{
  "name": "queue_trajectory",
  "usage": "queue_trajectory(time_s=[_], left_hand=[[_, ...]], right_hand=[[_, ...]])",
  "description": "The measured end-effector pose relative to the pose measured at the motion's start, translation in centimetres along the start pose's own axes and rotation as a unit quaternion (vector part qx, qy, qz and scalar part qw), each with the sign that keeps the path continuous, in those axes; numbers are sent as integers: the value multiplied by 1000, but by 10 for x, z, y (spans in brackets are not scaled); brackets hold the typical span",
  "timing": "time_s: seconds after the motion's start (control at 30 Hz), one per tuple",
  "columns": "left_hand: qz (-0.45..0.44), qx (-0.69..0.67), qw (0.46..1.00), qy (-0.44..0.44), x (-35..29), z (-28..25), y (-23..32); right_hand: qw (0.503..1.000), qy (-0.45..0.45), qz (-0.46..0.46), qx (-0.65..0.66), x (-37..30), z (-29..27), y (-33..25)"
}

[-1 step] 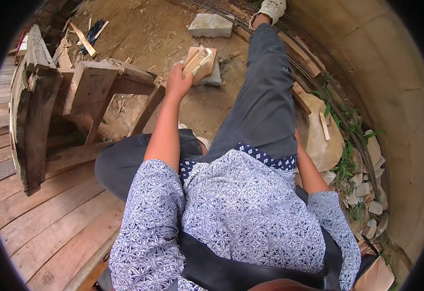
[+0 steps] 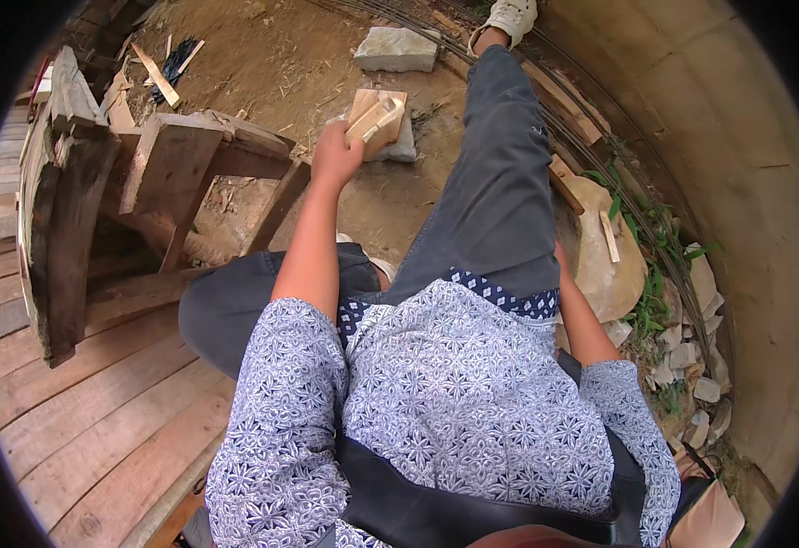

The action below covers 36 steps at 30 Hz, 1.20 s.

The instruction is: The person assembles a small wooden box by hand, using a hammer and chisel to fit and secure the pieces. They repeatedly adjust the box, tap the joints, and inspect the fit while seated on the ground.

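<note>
Ahead of me, my left hand (image 2: 337, 157) is closed on the near end of a pale carved wooden piece (image 2: 378, 119), which has a curved raised part on a flatter board-like part. Whether these are one piece or two, I cannot tell. The wood is over a grey stone (image 2: 403, 146) on the dirt. My right forearm (image 2: 587, 315) reaches down beside my right thigh; most of my right hand (image 2: 560, 256) is hidden behind the leg, near a big tan rock (image 2: 611, 265), so its fingers do not show.
A rough wooden frame (image 2: 166, 164) stands at my left above wooden planks (image 2: 116, 402). A squared stone block (image 2: 397, 48) lies farther ahead. Wood offcuts (image 2: 155, 73) lie at the far left. A curved tan wall (image 2: 719, 137), dark rods (image 2: 650, 205) and broken stones (image 2: 692, 365) are at the right.
</note>
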<state>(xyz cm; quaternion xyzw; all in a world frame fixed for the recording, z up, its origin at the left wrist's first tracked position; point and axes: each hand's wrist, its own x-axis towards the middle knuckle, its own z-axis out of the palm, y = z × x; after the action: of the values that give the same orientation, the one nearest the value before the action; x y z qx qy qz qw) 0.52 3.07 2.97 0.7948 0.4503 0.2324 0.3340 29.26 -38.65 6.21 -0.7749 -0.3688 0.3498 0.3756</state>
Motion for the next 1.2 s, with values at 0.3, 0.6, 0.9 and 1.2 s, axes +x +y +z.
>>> queue_trajectory(time_s=[0.3,0.6,0.9,1.2], left_hand=[[54,198,978,-23,-14,6,12],[103,229,954,-164,-36,21,-13],[104,158,977,-98,-28,0,5],[-91,-139,975,-146,40,-53,-2]], right_hand=[[961,197,174,87,-28,-46,-211],[989,42,27,142,49,-5,-269],[945,-46,16,324,135,92,-229],[938,-38,64,338,147,109,-204]])
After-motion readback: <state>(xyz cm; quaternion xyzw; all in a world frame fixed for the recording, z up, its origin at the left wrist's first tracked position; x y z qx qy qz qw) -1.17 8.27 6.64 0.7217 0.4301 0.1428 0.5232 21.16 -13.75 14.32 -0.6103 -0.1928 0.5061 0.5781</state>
